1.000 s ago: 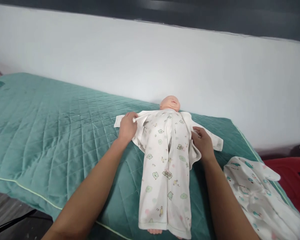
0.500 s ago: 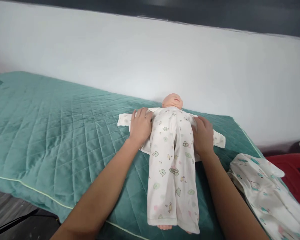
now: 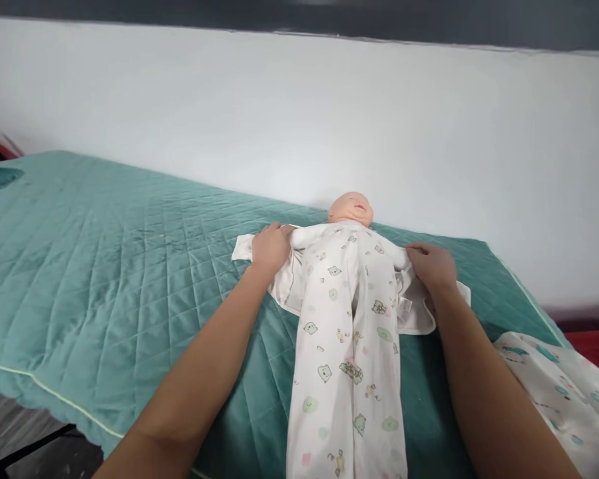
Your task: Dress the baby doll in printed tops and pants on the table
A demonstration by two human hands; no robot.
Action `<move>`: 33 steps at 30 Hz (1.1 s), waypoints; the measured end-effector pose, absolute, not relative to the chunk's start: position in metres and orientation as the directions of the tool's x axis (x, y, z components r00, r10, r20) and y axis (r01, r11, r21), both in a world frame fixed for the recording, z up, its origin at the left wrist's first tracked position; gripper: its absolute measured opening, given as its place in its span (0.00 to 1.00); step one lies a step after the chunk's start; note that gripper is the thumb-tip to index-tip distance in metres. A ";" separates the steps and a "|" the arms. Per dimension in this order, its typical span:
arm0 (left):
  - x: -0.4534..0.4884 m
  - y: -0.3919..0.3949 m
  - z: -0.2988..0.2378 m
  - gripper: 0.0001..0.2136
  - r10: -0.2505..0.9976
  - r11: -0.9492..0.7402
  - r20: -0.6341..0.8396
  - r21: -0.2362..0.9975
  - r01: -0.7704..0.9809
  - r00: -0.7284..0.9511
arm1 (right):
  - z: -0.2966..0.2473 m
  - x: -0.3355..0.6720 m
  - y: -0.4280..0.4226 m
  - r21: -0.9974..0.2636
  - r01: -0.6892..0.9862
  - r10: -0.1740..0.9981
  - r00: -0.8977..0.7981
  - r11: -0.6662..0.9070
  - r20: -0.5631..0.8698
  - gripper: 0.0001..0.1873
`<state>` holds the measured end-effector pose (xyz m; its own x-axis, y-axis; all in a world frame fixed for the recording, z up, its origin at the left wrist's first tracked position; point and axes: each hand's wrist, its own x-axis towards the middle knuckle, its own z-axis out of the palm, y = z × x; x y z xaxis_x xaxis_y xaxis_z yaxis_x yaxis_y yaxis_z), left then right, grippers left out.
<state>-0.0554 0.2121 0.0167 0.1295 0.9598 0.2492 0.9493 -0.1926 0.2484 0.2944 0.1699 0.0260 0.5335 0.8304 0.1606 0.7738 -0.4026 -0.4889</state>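
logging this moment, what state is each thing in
Doll: lying face up
Pants: legs straight, covering doll's front
Top: open, flaps spread sideways
Left hand: touching top, grip unclear
Right hand: touching top, grip unclear
Other garment: unworn, partly out of frame
Cover: spread out

Trousers point(image 3: 327, 346) white, green-pink-yellow animal print; doll head point(image 3: 350, 208) peach; cover point(image 3: 130, 266) teal, diamond-quilted; wall point(image 3: 279, 120) white.

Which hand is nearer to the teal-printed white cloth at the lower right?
Right. The right hand is beyond the cloth and left of it; the left hand is farther left, across the green-printed baby outfit.
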 end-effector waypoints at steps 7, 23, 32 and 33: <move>-0.058 0.187 0.016 0.21 0.951 -0.192 0.288 0.267 0.944 0.112 | 0.036 0.270 0.148 -0.564 0.825 0.756 0.384 -0.024 0.530 0.20; -0.055 0.188 0.008 0.26 0.957 -0.201 0.257 0.271 0.941 0.131 | 0.081 0.062 0.212 0.188 0.883 0.902 -0.414 0.431 -0.125 0.18; -0.055 0.183 0.021 0.25 0.965 -0.198 0.221 0.270 0.942 0.139 | 0.102 0.078 0.220 0.194 0.844 0.858 -0.452 0.500 -0.245 0.14; -0.055 0.183 0.023 0.25 0.967 -0.198 0.216 0.280 0.940 0.139 | 0.106 0.081 0.219 0.190 0.843 0.856 -0.456 0.503 -0.244 0.14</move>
<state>-0.0554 0.1827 0.0226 0.1390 0.9665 0.2156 0.9396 -0.1975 0.2797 0.0815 0.2187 0.1064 -0.4559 0.8560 -0.2437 0.8432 0.5030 0.1896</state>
